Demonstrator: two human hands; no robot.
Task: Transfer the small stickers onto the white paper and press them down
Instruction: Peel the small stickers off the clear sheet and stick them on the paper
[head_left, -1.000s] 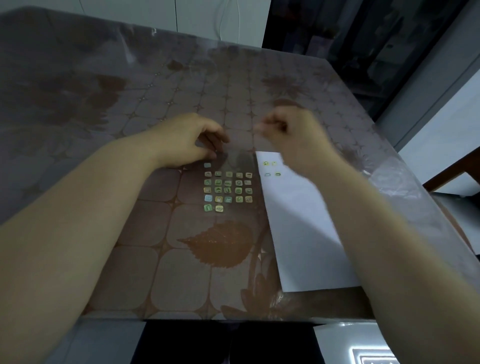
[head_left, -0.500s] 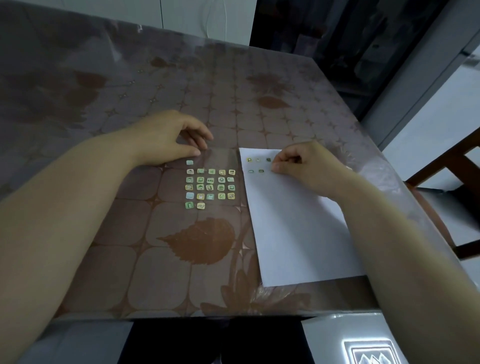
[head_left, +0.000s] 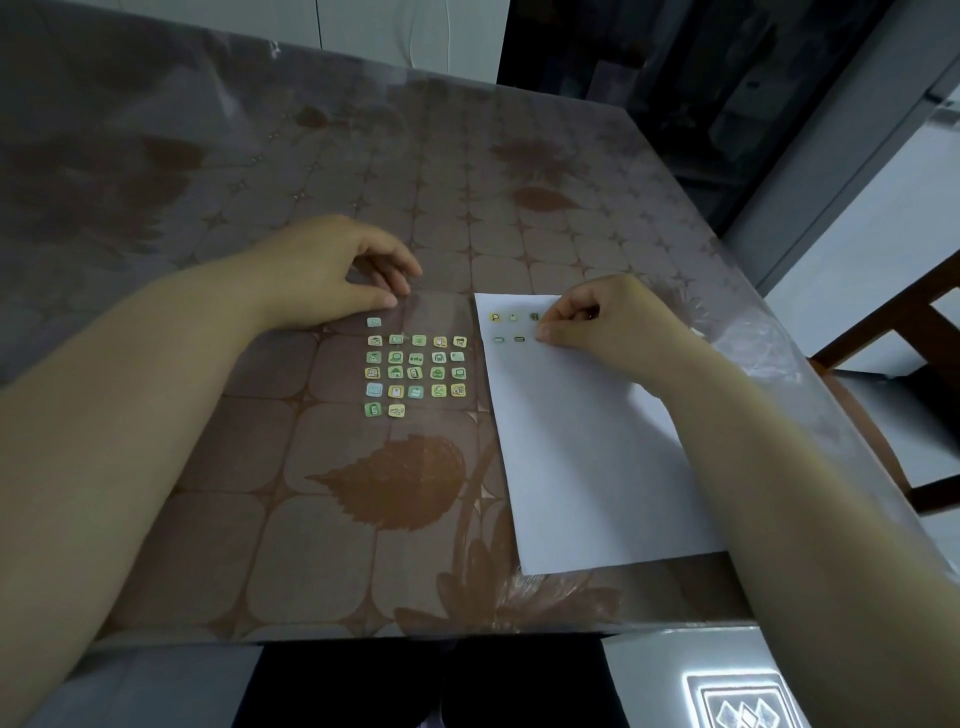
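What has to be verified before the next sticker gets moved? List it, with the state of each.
1. The white paper lies flat on the table: ok.
2. Five placed stickers sit at the paper's far left corner, none overlapping: ok.
3. A sticker is pressed down under the right hand fingers: cannot tell, hidden.
4. The left hand rests on the sticker sheet at its far edge: ok.
5. Stickers remain on the sheet to pick: ok, many.
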